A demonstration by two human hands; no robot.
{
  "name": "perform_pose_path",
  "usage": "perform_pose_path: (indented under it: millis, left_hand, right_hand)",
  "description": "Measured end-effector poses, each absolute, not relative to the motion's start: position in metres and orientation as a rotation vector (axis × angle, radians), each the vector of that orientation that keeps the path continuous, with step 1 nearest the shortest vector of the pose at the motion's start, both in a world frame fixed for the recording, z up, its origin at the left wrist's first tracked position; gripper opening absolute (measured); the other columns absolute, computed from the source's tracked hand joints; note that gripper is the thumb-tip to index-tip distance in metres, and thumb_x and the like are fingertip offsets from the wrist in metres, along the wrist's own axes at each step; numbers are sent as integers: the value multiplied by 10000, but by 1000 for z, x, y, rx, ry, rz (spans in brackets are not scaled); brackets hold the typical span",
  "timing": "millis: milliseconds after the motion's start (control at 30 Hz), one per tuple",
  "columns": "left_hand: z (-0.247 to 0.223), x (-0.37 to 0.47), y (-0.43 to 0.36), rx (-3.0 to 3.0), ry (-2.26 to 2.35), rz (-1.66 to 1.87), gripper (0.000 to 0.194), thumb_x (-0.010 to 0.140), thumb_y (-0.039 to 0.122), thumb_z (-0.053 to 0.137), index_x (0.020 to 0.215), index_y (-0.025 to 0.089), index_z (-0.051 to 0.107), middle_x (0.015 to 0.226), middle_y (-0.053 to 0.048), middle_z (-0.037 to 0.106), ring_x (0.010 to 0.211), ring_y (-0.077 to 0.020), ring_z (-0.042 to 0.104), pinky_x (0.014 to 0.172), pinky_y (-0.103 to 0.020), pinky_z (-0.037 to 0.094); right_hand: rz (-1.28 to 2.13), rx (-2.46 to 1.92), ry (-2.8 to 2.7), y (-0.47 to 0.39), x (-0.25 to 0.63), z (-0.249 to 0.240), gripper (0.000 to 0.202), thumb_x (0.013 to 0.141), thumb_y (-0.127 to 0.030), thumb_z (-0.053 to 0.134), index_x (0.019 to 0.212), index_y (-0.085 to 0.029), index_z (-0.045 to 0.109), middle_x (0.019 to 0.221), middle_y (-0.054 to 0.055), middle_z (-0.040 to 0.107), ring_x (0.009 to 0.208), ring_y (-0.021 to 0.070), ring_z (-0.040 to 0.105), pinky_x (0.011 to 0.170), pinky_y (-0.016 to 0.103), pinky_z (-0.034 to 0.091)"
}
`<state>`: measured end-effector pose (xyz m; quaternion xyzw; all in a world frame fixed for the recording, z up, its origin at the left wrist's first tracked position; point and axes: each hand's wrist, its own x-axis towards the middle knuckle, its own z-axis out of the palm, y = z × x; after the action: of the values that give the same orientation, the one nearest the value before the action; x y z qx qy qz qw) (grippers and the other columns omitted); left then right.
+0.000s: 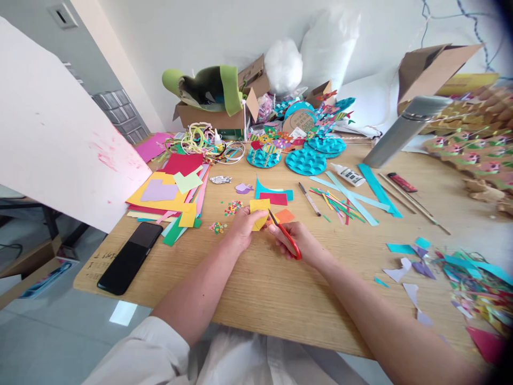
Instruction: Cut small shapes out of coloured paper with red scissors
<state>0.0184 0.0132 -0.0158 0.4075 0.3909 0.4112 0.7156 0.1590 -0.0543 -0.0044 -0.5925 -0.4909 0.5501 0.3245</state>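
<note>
My left hand [245, 224] pinches a small piece of yellow paper [259, 207] over the middle of the table. My right hand [295, 239] is closed round the red handles of a pair of scissors [289, 239]; the dark blades meet the paper's right edge. Just behind the hands lie a red paper strip [273, 199] and a blue paper piece [262, 189]. An orange paper scrap [285, 216] rests beside the scissors. Small piles of paper dots [233, 208] sit left of my left hand, near a purple fish-shaped cutout [243, 188].
A black phone [130, 258] lies at the left edge by stacked coloured paper [160, 187]. A pen [309, 199], paper strips [340, 206], a glue bottle [348, 174] and a tilted grey flask [406, 131] are rightward. Paper scraps [476, 283] heap at the right; blue discs [305, 162] stand behind.
</note>
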Motion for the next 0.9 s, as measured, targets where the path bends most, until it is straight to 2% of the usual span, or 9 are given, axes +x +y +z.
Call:
perform_pose_path:
  millis: [500,900]
  left_hand:
    - [-15,18,14,943,883,890,253,563,341,751,630,127,633,600,-16,604,506,-89,511,473,-214,367]
    - [-14,19,13,922,894,881,258,551,343,760,636,130,642,617,-23,617,520,-99,529,479,-219,367]
  right_hand:
    - [1459,-1574,-1267,-55,157,-4,583,735,-717,611,569,-168,506,432,-24,527,329,76,485,329,176,323]
    - [1466,-1569,-1261,-54,158,-9,546,771,-668,614,577,-169,508,429,-33,521,322,74,475,328,171,325]
